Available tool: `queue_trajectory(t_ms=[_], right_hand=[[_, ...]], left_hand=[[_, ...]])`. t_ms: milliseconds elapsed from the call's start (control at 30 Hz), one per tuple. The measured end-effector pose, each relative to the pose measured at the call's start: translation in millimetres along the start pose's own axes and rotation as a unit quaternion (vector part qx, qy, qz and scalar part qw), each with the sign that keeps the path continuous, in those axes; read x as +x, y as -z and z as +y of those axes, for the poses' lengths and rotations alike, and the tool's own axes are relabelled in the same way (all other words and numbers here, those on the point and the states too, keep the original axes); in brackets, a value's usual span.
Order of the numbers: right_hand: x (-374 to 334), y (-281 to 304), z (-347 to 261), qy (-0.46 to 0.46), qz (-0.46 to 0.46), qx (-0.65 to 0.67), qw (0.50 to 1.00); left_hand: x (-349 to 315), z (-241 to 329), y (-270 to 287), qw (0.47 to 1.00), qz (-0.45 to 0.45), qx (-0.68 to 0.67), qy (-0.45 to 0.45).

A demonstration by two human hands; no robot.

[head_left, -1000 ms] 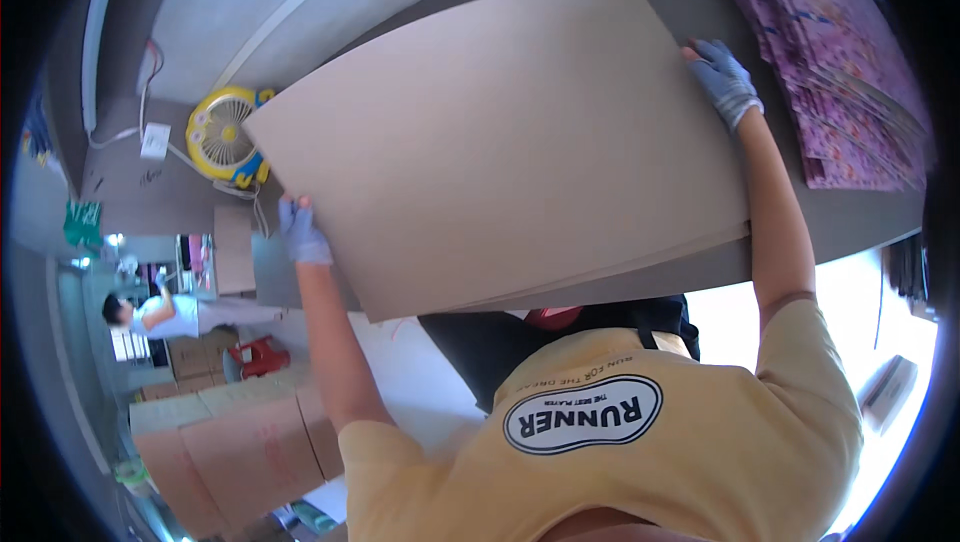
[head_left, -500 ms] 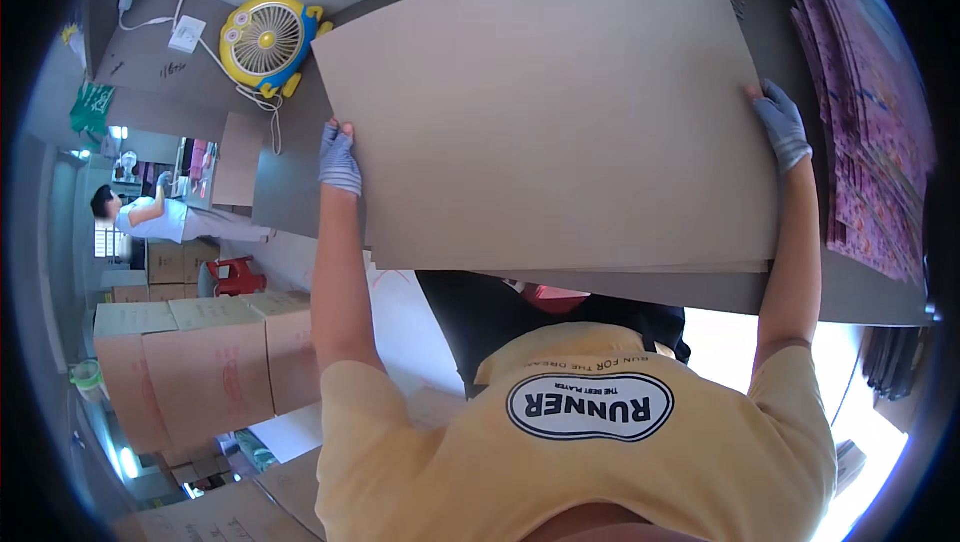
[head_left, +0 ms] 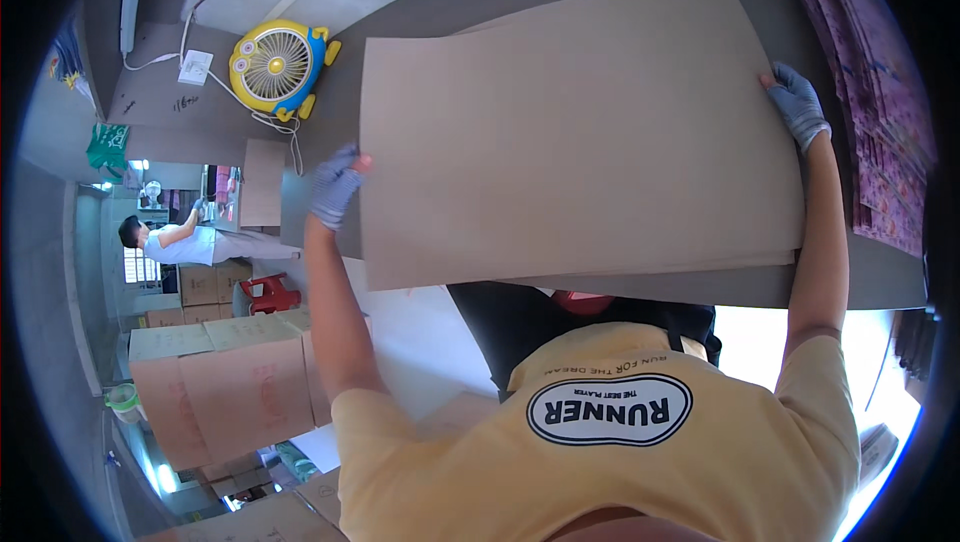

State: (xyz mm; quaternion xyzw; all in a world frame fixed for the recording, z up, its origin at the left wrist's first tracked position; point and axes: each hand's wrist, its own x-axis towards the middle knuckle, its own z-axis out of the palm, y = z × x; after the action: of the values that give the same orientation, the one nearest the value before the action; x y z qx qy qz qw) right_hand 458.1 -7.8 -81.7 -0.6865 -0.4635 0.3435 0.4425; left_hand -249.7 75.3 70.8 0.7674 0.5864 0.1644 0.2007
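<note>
A large plain grey-brown cardboard sheet point(head_left: 580, 142) lies at an angle over at least one similar sheet, whose edge point(head_left: 510, 22) shows along the far side. My left hand point(head_left: 338, 185), in a striped grey glove with bare fingertips, pinches the sheet's left edge, the thumb against it. At the upper right edge my right hand point(head_left: 797, 107), gloved the same way, grips the sheet with its thumb over the border. The fingers under the cardboard are partly hidden.
The grey table point(head_left: 420, 57) carries a yellow-and-blue fan point(head_left: 275, 66) at far left and a stack of purple patterned sheets point(head_left: 875, 102) at right. Cardboard boxes point(head_left: 235, 392) stand on my left. Beyond them a co-worker point(head_left: 185, 242) stands at another table.
The top sheet has turned, its left end swinging nearer to me, so a sheet beneath shows at the far edge. My left hand has moved nearer with it; the view has shifted slightly.
</note>
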Motion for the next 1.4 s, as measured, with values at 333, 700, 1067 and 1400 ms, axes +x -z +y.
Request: queue_trajectory(t_ms=[333,700,1067,1400], right_hand=[[-13,0,-21,0.004,-0.048,-0.027,0.998],[-13,-5,-10,0.041,0.052,-0.118,0.991],[-8,-2,-3,0.04,0.025,-0.125,0.991],[-17,-6,-28,0.053,-0.019,-0.108,0.993]], left_hand=[[43,109,-56,0.784,-0.026,-0.62,-0.021],[79,190,-151,0.966,-0.124,0.198,-0.11],[116,194,-197,0.963,-0.09,0.249,0.048],[119,175,-238,0.961,0.127,0.213,0.122]])
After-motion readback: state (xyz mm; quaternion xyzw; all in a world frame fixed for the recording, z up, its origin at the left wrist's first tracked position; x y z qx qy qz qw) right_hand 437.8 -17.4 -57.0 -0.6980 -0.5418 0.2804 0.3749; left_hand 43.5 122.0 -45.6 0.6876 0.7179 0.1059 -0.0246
